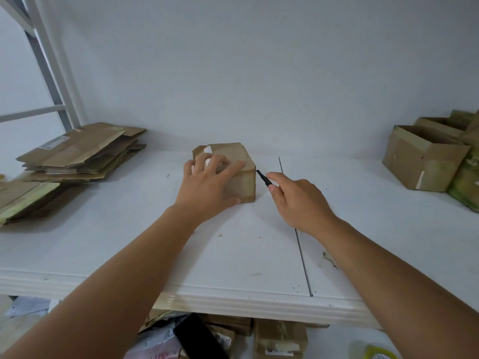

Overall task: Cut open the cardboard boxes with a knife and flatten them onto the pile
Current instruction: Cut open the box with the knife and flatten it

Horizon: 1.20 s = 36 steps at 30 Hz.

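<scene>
Right grip [298, 200] holding knife [263, 178], at box [239, 174] edge

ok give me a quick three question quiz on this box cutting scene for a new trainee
1. True or false: the left hand rests on the small box on the table.
2. Which hand holds the knife? A) left B) right C) neither
3. Fill in: the pile of flattened cardboard lies to the ____ of the small box.

Key:
1. True, fingers spread over its top.
2. B, the right hand grips it, tip at the box's right edge.
3. Left; the open boxes stand at the right.
</scene>
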Each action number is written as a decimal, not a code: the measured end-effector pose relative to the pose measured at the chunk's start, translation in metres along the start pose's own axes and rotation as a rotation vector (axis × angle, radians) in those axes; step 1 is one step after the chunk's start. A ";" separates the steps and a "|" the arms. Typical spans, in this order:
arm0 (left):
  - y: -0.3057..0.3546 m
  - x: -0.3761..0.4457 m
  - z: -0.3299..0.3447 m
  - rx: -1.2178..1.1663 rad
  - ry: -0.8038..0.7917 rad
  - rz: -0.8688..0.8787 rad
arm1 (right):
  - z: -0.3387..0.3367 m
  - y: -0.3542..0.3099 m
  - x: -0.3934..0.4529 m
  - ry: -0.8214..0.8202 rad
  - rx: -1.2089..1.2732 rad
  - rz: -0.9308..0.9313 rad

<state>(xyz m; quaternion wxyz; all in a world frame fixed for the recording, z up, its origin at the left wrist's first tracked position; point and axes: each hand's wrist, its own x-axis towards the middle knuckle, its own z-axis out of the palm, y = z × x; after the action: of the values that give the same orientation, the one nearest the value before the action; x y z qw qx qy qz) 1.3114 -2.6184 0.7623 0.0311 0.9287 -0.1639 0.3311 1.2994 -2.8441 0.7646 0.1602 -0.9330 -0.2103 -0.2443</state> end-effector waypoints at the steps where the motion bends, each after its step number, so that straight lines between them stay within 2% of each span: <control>1: 0.000 0.001 0.000 -0.016 -0.013 -0.002 | -0.001 0.000 0.000 0.005 -0.003 -0.002; 17: 0.003 0.002 0.001 -0.048 -0.036 -0.023 | 0.007 -0.003 0.000 0.032 -0.024 -0.022; 25: 0.003 0.001 -0.002 -0.123 -0.019 0.005 | 0.012 -0.013 0.011 -0.015 -0.174 0.046; 36: 0.000 0.004 -0.006 -0.271 -0.066 -0.040 | 0.012 -0.008 0.013 -0.013 -0.072 0.053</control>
<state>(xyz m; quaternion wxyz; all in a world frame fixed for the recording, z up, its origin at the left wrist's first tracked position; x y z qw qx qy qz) 1.3105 -2.6186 0.7688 0.1573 0.9294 -0.1896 0.2748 1.3102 -2.8280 0.7625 0.1318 -0.9450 -0.1775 -0.2412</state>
